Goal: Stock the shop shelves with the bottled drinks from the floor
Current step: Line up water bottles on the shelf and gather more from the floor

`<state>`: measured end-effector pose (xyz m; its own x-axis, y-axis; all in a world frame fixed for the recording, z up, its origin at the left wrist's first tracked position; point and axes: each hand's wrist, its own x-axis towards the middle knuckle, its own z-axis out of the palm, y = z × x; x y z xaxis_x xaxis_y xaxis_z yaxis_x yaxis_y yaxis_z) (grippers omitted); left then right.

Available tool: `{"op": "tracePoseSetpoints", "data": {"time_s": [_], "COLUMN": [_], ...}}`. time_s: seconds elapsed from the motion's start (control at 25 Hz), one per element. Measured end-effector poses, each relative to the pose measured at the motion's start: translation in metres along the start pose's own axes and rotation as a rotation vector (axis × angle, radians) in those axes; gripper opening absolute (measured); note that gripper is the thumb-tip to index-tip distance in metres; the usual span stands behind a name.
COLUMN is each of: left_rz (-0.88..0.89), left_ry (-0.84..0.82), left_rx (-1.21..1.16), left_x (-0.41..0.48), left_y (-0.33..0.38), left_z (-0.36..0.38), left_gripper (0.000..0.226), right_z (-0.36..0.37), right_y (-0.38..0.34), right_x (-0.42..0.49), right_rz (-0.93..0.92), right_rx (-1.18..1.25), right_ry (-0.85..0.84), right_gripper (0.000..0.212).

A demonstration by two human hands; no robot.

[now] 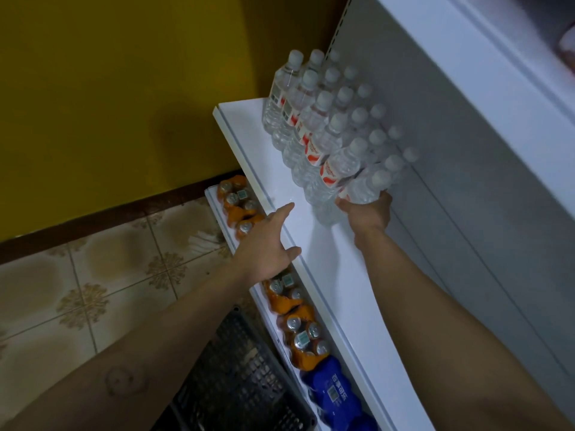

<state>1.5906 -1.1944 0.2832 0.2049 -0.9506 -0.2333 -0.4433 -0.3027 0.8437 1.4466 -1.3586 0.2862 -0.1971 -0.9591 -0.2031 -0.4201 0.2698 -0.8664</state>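
Observation:
Several clear water bottles (314, 126) with white caps and red-and-white labels stand in rows on a white shelf (339, 275), towards its far left end. My right hand (370, 213) grips the nearest water bottle (367, 189) at the end of the rows; the bottle leans to the right. My left hand (267, 247) hovers over the shelf's front edge with fingers stretched out, holding nothing.
On a lower shelf sit shrink-wrapped packs of orange cans (300, 331) and a blue pack (334, 396). A dark plastic crate (236, 377) stands on the tiled floor (77, 275). A yellow wall is at the left; another white shelf hangs above right.

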Motion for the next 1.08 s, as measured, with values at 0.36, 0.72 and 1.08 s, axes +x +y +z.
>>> {"op": "tracePoseSetpoints", "data": {"time_s": [0.36,0.72,1.08], "left_rz": [0.037,0.123,0.356], "left_ry": [-0.011,-0.139,-0.277], "left_rx": [-0.001,0.016,0.116], "left_x": [-0.054,-0.144,-0.319], "left_y": [-0.001,0.065,0.123], "left_z": [-0.044,-0.047,0.027], "left_gripper": [0.085,0.085,0.079], "right_z": [-0.008,-0.093,-0.245], "right_y": [-0.013,0.001,0.062], "right_x": [-0.086,-0.284,-0.435], "right_rz": [0.027,0.082,-0.044], "right_rx": [0.173,0.182,0.209], "right_ry": [-0.206,-0.208,-0.035], "right_gripper": [0.081,0.078,0.062]}}
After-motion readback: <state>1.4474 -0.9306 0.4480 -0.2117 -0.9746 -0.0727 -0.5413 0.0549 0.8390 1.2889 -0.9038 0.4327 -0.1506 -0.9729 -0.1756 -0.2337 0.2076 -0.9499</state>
